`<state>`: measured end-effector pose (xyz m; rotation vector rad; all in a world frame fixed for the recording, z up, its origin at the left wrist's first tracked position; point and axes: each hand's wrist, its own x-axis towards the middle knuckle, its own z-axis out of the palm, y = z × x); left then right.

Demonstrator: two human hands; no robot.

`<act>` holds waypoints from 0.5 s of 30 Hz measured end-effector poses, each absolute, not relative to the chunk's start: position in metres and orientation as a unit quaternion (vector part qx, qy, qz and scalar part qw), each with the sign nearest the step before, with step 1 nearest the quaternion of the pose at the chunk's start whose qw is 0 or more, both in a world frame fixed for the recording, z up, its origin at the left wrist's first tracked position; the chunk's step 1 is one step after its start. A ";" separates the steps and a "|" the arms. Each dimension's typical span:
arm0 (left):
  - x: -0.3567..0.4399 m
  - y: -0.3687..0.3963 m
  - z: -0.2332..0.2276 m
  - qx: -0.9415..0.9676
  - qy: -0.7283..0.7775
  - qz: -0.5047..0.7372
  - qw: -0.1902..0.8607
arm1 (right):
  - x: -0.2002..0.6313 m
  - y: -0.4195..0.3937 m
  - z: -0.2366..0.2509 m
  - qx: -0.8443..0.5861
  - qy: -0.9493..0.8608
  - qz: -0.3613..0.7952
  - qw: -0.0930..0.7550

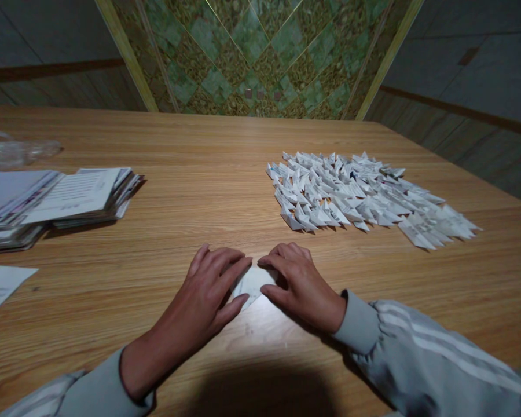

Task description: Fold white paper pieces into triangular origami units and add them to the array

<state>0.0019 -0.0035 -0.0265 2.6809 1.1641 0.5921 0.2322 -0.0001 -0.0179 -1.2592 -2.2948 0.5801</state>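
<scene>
A small folded piece of white paper (252, 282) lies on the table between my two hands, its lower edge coming to a point. My left hand (212, 284) holds its left side, thumb in front and curved fingers behind. From the right, my right hand (293, 281) grips the other side in the same way, its fingertips close to those of the left. Both hands cover the outer ends of the paper. Beyond my right hand, many small folded paper boats (347, 194) stand packed together in rows.
On the left are stacks of printed paper (76, 194), with clear plastic wrap (21, 152) behind them. A loose sheet (4, 284) lies nearer, at the left edge. All this rests on a wooden table (200, 202) that reaches toward a patterned tile wall (260, 52).
</scene>
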 end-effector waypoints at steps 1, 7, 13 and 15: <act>0.002 -0.004 -0.026 0.896 0.394 0.192 0.074 | 0.233 0.000 -0.018 -0.469 -0.830 0.206 0.221; 0.003 -0.005 -0.024 0.886 0.412 0.185 0.105 | 0.233 0.000 -0.017 -0.484 -0.826 0.201 0.209; 0.005 -0.005 -0.023 0.884 0.390 0.211 0.150 | 0.231 -0.001 -0.015 -0.467 -0.828 0.225 0.213; 0.005 -0.005 -0.022 0.886 0.388 0.209 0.142 | 0.232 -0.001 -0.015 -0.467 -0.828 0.224 0.217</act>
